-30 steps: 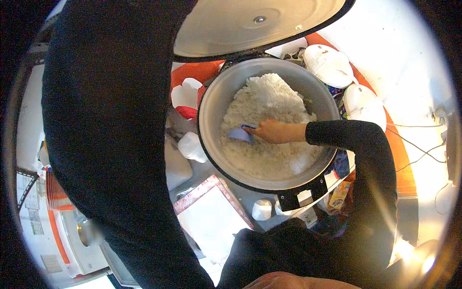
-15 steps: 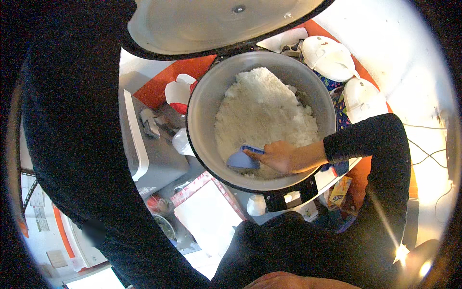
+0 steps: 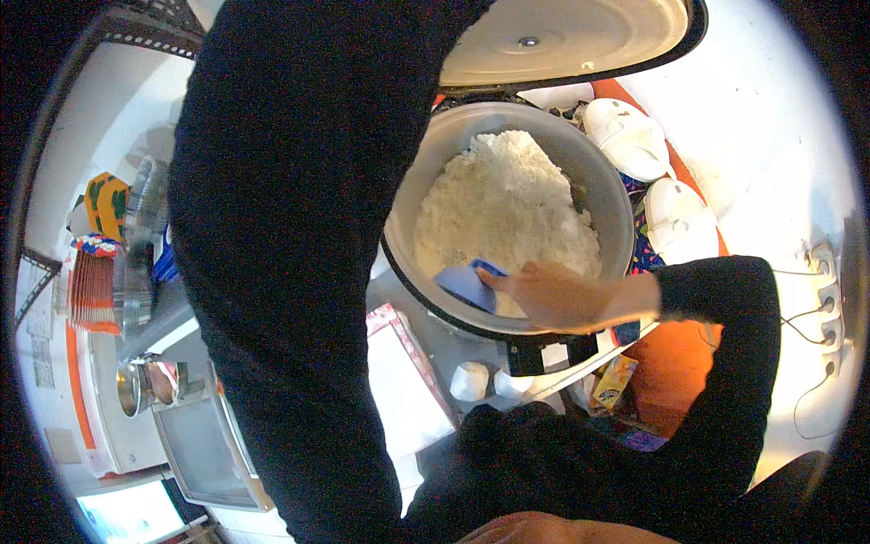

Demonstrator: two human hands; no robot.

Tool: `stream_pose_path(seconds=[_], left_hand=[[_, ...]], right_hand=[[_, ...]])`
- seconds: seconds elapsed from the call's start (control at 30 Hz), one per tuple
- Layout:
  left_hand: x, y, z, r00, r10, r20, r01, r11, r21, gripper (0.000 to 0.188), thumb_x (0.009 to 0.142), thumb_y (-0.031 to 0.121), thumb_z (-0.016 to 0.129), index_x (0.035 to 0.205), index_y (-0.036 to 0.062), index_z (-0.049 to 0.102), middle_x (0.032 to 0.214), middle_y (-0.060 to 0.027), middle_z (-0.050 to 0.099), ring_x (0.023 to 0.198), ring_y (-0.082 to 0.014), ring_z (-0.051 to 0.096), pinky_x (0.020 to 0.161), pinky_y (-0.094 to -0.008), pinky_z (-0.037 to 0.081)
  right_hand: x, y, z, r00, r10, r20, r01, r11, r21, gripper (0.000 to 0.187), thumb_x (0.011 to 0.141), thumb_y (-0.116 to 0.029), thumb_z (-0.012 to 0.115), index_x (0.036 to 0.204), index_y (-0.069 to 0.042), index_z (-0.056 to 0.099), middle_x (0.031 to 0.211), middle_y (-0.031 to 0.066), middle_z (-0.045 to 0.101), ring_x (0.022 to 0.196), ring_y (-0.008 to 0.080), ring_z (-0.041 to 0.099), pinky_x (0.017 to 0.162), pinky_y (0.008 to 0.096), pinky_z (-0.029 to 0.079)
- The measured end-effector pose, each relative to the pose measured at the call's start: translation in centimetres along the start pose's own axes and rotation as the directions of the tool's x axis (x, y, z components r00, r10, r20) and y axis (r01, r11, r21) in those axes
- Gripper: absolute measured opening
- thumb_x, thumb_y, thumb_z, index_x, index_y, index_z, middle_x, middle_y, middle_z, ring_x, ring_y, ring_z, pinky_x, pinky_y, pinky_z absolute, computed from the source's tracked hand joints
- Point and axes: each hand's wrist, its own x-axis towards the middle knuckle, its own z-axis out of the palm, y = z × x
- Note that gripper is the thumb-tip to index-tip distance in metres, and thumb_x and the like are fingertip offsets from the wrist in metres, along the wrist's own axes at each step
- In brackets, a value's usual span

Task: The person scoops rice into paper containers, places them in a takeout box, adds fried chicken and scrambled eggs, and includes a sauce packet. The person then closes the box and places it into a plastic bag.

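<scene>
My right hand (image 3: pixel 580 297), a little blurred, is closed on the handle of a blue scoop (image 3: pixel 468 287). The scoop rests low at the near-left inner side of a big round rice cooker (image 3: pixel 605 172), beside a mound of white rice (image 3: pixel 521 204). Rice is heaped highest toward the far side of the pot. Behind it the cooker's lid (image 3: pixel 571 41) stands raised. My left arm, in a black sleeve (image 3: pixel 290 227), stretches up past the left of the pot and covers part of its rim; the left hand is out of the picture.
White lidded containers (image 3: pixel 627 140) stand right of the cooker. A white sheet with a pink-patterned edge (image 3: pixel 408 390) lies near left. Stacked cups (image 3: pixel 95 290) and a metal-framed box (image 3: pixel 204 444) are at far left. Cables hang from wall sockets (image 3: pixel 825 304) at right.
My left arm has swung to the right in the view, now covering the pot's left edge. The scoop stays low in the pot, slightly higher and farther right in view. The view has shifted leftward.
</scene>
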Motion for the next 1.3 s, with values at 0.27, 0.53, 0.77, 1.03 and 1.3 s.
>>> stream_pose_path(seconds=[0.27, 0.53, 0.77, 1.03, 1.3], left_hand=[[-2.4, 1.9, 2.1, 0.994, -0.027, -0.107, 0.028, 1.000, 0.009, 0.039, 0.083, 0.038, 0.071, 0.100, 0.0039, 0.066, 0.089, -0.0180, 0.070, 0.065, -0.0257, 0.068, 0.070, -0.0402, 0.054], [-5.6, 2.5, 4.5, 0.992, -0.035, 0.118, 0.047, 0.994, -0.102, 0.037, 0.086, 0.043, 0.065, 0.093, 0.0059, 0.067, 0.091, -0.0164, 0.069, 0.071, -0.0251, 0.067, 0.070, -0.0369, 0.053], [-17.6, -1.1, 9.8, 0.986, -0.164, -0.031, 0.166, 0.942, 0.292, 0.077, 0.065, 0.061, 0.074, 0.105, -0.0044, 0.068, 0.106, -0.0221, 0.068, 0.097, -0.0328, 0.066, 0.088, -0.0416, 0.050], [-40.1, -12.5, 14.5, 0.981, 0.194, 0.003, -0.170, 0.851, 0.498, 0.073, 0.082, 0.042, 0.071, 0.132, -0.0052, 0.047, 0.137, -0.0261, 0.046, 0.130, -0.0378, 0.043, 0.106, -0.0523, 0.034], [-79.4, -22.0, 6.5, 0.656, -0.551, -0.516, 0.746, 0.371, 0.553, 0.065, 0.082, 0.024, 0.069, 0.141, 0.0087, 0.044, 0.148, -0.0140, 0.042, 0.136, -0.0335, 0.041, 0.110, -0.0528, 0.032]], right_hand=[[-1.3, -0.9, 1.4, 0.993, 0.014, -0.115, 0.002, 0.991, 0.136, 0.059, 0.092, -0.011, 0.054, 0.148, -0.008, 0.035, 0.076, 0.0241, 0.062, 0.073, 0.0378, 0.063, 0.077, 0.0459, 0.047], [0.1, -2.2, 2.7, 0.937, 0.350, -0.017, -0.149, 0.443, 0.884, 0.050, 0.099, -0.016, 0.049, 0.148, -0.010, 0.037, 0.097, 0.0131, 0.066, 0.076, 0.0210, 0.065, 0.061, 0.0331, 0.052], [-3.6, -15.3, 9.2, 0.967, 0.100, -0.236, 0.233, 0.044, 0.971, 0.050, 0.098, -0.020, 0.057, 0.141, -0.002, 0.039, 0.108, 0.0175, 0.067, 0.054, 0.0119, 0.060, 0.047, 0.0265, 0.050], [3.7, -24.0, 27.3, 0.993, 0.103, 0.061, -0.049, -0.115, 0.992, 0.048, 0.096, -0.016, 0.057, 0.140, -0.001, 0.043, 0.109, 0.0085, 0.068, 0.056, 0.0085, 0.057, 0.048, 0.0230, 0.048], [8.8, -26.6, 38.6, 0.797, 0.254, -0.548, -0.119, 0.956, 0.270, 0.069, 0.086, -0.005, 0.061, 0.149, -0.023, 0.037, 0.107, 0.0091, 0.063, 0.078, 0.0217, 0.064, 0.068, 0.0339, 0.054]])
